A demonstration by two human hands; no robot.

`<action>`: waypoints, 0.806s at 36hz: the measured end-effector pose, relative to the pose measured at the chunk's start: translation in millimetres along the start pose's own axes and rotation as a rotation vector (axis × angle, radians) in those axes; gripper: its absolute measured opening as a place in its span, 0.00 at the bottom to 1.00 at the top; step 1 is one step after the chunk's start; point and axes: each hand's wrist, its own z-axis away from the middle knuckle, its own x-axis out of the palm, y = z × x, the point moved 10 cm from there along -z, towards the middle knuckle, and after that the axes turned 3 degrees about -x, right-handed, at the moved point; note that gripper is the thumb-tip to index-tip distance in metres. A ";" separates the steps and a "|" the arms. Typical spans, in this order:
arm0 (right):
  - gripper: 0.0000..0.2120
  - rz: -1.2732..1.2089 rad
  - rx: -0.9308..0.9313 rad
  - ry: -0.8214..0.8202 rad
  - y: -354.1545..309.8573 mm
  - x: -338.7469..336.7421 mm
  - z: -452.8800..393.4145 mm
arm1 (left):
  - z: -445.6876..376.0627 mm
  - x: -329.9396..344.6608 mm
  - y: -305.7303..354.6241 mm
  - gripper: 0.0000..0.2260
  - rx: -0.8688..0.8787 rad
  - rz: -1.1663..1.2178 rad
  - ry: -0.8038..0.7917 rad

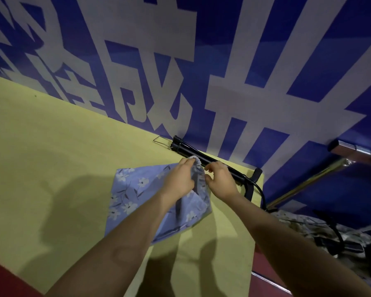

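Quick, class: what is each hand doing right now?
Left hand: grips the bunched top of the cloth.
Right hand: fingers curled, pinching the cloth's edge.

A blue wall [308,50] bearing large white characters [234,108] rises behind the far edge of a yellow-green counter [51,146], along which a black tubular tool [186,150] lies, with chrome rails [304,185] and camouflage fabric [298,226] beyond the right edge and dark red floor [4,281] below its near-left corner.
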 end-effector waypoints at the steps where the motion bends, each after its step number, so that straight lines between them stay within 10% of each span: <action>1: 0.14 0.029 0.008 -0.011 4.4 0.2 -5.7 | -5.3 0.1 1.2 0.29 -0.003 -0.022 0.004; 9: 0.31 0.289 0.083 -0.198 49.9 18.9 -38.1 | -32.8 10.1 -5.0 0.28 -0.021 -0.152 -0.008; 29: 0.23 0.392 0.184 -0.261 35.7 13.5 -12.2 | -17.6 13.1 -22.7 0.24 -0.019 -0.018 -0.065</action>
